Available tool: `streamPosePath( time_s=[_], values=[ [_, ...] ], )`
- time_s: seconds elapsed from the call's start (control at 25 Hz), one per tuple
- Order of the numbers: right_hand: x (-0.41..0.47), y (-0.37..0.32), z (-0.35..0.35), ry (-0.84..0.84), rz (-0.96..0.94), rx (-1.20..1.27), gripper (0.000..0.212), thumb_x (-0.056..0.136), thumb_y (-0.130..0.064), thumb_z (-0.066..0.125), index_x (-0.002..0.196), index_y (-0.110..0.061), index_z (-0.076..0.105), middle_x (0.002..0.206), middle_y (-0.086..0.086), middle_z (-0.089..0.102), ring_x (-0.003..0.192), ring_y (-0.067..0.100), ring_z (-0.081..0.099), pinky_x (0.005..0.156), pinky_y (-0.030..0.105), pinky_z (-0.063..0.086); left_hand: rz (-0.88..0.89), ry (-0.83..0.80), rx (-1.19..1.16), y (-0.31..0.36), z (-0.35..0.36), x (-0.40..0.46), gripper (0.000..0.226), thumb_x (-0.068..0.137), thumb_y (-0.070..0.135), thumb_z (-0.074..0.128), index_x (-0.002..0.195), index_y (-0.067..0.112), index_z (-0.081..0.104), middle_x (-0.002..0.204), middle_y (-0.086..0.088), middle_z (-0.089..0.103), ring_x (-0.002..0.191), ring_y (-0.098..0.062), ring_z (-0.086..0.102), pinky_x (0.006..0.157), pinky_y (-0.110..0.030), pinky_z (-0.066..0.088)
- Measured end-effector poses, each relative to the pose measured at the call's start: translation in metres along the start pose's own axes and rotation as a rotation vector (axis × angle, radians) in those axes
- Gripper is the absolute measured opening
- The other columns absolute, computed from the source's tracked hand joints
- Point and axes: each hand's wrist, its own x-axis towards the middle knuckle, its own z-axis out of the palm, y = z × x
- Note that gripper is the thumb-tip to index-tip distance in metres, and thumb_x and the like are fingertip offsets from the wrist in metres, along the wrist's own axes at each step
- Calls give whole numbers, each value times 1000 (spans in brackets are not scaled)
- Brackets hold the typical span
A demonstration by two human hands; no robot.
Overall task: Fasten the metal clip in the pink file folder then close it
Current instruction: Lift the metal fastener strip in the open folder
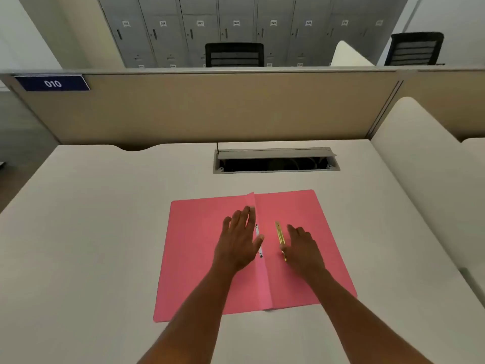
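The pink file folder (199, 258) lies open and flat on the white desk, its spine fold running down the middle. My left hand (240, 240) rests flat on the left half, fingers spread, beside the fold and a thin white strip (257, 229) along it. A gold metal clip (279, 233) lies lengthwise on the right half, just right of the fold. My right hand (301, 248) lies on the right half with its thumb and fingers touching the clip's near end; whether it grips the clip is unclear.
A cable box (275, 160) with its lid raised is set into the desk (91, 232) behind the folder. A beige partition (210, 109) closes the far edge. A white divider (420, 153) stands along the right side. Chairs and lockers are beyond.
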Motion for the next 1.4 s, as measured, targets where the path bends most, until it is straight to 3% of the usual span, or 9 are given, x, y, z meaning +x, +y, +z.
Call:
streamPosePath(
  time_s=[0.24,0.48,0.68,0.88,1.2,1.4],
  values=[
    [-12,19,13,-127,62,146,67,85,-44,64,139,-13,39,126,9,53,109,25,51,91,36,47,141,-31,127,24,9,45,64,94,53,40,137,5,44,129,-13,53,118,-31,46,97,-45,39],
    [-22,33,17,-135,7,221,63,82,-44,67,136,-18,46,119,2,55,104,17,51,86,28,46,167,-159,164,43,22,79,27,94,24,55,116,9,63,118,-10,61,113,-28,48,96,-41,41],
    [-23,35,22,-57,-12,271,54,87,-36,66,136,-20,52,121,0,58,106,15,55,91,30,52,79,-208,187,56,33,96,20,93,12,57,111,9,65,115,-10,63,113,-28,50,97,-41,40],
    [-22,35,27,22,-8,320,46,87,-33,68,130,-20,58,118,0,62,100,14,60,88,30,55,15,-184,131,56,38,102,18,95,7,52,104,7,68,103,-9,68,101,-26,58,92,-39,43],
    [-22,37,30,51,-23,332,42,88,-33,68,127,-20,60,116,0,63,100,15,61,87,28,54,-9,-180,74,57,36,109,19,94,7,50,97,9,68,96,-7,71,90,-25,65,89,-38,44],
    [-22,38,31,61,-28,331,41,88,-33,67,126,-20,60,117,0,64,100,14,61,88,27,54,-58,-207,4,59,38,112,17,94,18,55,103,10,67,103,-7,70,98,-25,64,94,-41,44]
  ],
)
